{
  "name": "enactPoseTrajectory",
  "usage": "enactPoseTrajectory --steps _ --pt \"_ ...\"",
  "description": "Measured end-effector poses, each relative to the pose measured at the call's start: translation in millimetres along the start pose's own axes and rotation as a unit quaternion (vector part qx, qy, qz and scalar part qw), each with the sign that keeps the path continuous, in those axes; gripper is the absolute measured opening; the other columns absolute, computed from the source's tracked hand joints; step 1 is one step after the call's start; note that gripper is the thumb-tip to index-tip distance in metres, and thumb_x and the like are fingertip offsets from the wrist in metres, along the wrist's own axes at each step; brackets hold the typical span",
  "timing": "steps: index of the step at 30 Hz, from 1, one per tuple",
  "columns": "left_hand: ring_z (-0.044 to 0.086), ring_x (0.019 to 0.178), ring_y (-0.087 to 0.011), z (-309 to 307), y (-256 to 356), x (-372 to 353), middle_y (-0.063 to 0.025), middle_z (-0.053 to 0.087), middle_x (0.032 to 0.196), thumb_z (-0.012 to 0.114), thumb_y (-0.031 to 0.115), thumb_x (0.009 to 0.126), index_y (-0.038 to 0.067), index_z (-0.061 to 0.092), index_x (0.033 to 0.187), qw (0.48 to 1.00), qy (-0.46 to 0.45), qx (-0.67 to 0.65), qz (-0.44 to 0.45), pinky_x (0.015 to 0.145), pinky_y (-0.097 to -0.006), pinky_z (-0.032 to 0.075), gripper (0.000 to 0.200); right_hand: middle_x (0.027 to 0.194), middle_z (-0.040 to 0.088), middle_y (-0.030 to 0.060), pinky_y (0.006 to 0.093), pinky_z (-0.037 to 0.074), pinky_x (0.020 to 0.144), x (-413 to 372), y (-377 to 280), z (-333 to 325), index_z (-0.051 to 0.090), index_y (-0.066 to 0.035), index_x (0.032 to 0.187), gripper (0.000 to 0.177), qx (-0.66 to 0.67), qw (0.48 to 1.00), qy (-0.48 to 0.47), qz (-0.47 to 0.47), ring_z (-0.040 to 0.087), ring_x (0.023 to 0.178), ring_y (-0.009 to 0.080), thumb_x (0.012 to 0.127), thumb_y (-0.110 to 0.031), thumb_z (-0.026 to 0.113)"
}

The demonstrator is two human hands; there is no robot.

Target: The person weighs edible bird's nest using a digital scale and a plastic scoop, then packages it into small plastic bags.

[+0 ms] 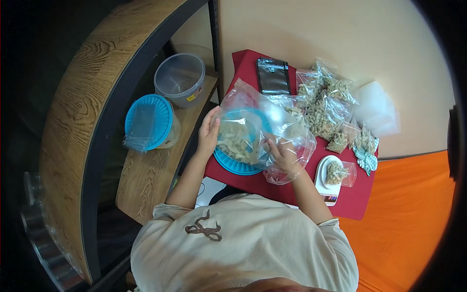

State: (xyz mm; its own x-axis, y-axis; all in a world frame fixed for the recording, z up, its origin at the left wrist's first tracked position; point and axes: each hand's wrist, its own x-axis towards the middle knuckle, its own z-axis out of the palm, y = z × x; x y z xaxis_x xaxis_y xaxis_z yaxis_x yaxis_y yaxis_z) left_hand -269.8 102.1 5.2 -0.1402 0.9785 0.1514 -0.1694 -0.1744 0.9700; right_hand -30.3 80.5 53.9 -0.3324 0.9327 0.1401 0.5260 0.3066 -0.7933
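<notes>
Holding a big clear bag (253,121) with both hands, low over a blue bowl (233,166) at the near edge of the red cloth (248,61). The bag has a heap of pale snack pieces (236,141) sagging in its left half, right above the bowl.

The left hand (209,131) is cupped against the bag's left side with its fingers up, gripping the film. The right hand (284,155) has its fingers curled into loose plastic at the lower right. It is holding the bag, but how tight the pinch is can't be read through the film.

Judgement on doing this well:
- Hold the heavy part over the bowl, so anything that drops lands inside.
- Support the weight from the left and use the right hand only to steer the slack.
- Avoid crushing the pieces through the plastic.
- Mind the right elbow, since the small scale (327,189) with a little filled bag (336,172) on it sits just beside that forearm.

Further back there is a pile of filled bags (323,104), a black pouch (273,78) and a stack of empty bags (377,109). A blue lid (148,121) and a clear tub (181,78) are on the wooden shelf (146,180) to the left.
</notes>
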Motion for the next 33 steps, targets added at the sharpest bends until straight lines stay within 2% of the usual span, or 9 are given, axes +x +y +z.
enactPoseTrajectory --steps 4,6,10,13,19,21,25,27,33 --pt "0.044 0.113 -0.0165 4 -1 1 -0.0109 0.045 0.125 0.045 0.017 0.092 0.000 0.040 0.126 1.000 -0.004 -0.021 -0.010 0.096 -0.0277 0.032 0.038 0.072 0.061 0.0123 0.0353 0.042 0.057 1 -11 0 0.062 -0.001 0.089 0.025 0.137 0.990 0.000 0.045 0.055 0.059 0.0190 0.091 -0.017 0.043" --pt "0.045 0.112 -0.0161 9 2 1 -0.0112 0.047 0.123 0.045 0.017 0.092 0.000 0.041 0.125 0.999 0.007 -0.045 -0.003 0.095 -0.0276 0.033 0.037 0.074 0.062 0.0060 0.0250 0.046 0.063 1 -12 -4 0.061 0.001 0.099 0.028 0.196 0.966 -0.064 0.153 0.056 0.067 0.0123 0.093 -0.017 0.040" --pt "0.046 0.110 -0.0163 13 0 3 -0.0116 0.049 0.121 0.044 0.017 0.092 0.000 0.043 0.123 0.999 -0.018 -0.042 -0.010 0.095 -0.0277 0.034 0.035 0.079 0.063 0.0086 0.0268 0.046 0.063 0 -33 -4 0.062 0.000 0.093 0.023 0.302 0.928 -0.080 0.202 0.056 0.070 0.0111 0.090 -0.015 0.045" --pt "0.046 0.111 -0.0164 12 1 5 -0.0116 0.049 0.121 0.044 0.017 0.092 -0.001 0.044 0.123 0.999 -0.015 -0.043 -0.026 0.095 -0.0279 0.034 0.035 0.084 0.063 0.0101 0.0286 0.048 0.068 -2 -33 -9 0.062 0.000 0.094 0.022 0.171 0.967 -0.059 0.177 0.060 0.076 0.0132 0.090 -0.014 0.046" --pt "0.046 0.111 -0.0167 10 -3 5 -0.0117 0.049 0.123 0.045 0.018 0.092 -0.001 0.044 0.123 0.998 -0.013 -0.053 -0.025 0.095 -0.0281 0.034 0.036 0.080 0.063 0.0125 0.0278 0.046 0.062 -15 -13 -14 0.062 -0.001 0.093 0.021 -0.084 0.994 0.054 -0.052 0.059 0.067 0.0163 0.089 -0.014 0.046" --pt "0.047 0.110 -0.0165 11 -4 6 -0.0117 0.049 0.122 0.044 0.018 0.093 -0.001 0.044 0.122 0.998 -0.009 -0.059 -0.016 0.094 -0.0281 0.035 0.036 0.077 0.064 0.0116 0.0274 0.045 0.056 -24 -11 -14 0.063 -0.002 0.093 0.023 0.099 0.985 -0.027 0.137 0.058 0.062 0.0139 0.090 -0.018 0.047" --pt "0.048 0.108 -0.0160 15 -8 7 -0.0119 0.051 0.120 0.044 0.019 0.093 -0.002 0.045 0.121 0.998 -0.005 -0.056 -0.029 0.094 -0.0278 0.036 0.035 0.079 0.065 0.0114 0.0262 0.044 0.052 -24 -10 9 0.062 -0.001 0.091 0.025 0.190 0.964 -0.036 0.184 0.057 0.057 0.0124 0.091 -0.020 0.045" --pt "0.049 0.106 -0.0155 20 -6 9 -0.0120 0.052 0.118 0.044 0.020 0.093 -0.002 0.046 0.120 0.997 0.019 -0.064 -0.025 0.092 -0.0275 0.037 0.035 0.081 0.065 0.0121 0.0236 0.041 0.045 -17 -23 20 0.060 0.001 0.090 0.029 0.365 0.899 0.024 0.241 0.053 0.051 0.0110 0.092 -0.022 0.042" --pt "0.051 0.104 -0.0151 18 2 18 -0.0121 0.053 0.116 0.043 0.021 0.093 -0.002 0.046 0.120 0.996 0.035 -0.076 -0.027 0.091 -0.0267 0.038 0.036 0.084 0.065 0.0151 0.0186 0.034 0.038 -5 -29 24 0.055 0.001 0.089 0.034 0.461 0.835 0.030 0.298 0.048 0.047 0.0076 0.093 -0.029 0.040"
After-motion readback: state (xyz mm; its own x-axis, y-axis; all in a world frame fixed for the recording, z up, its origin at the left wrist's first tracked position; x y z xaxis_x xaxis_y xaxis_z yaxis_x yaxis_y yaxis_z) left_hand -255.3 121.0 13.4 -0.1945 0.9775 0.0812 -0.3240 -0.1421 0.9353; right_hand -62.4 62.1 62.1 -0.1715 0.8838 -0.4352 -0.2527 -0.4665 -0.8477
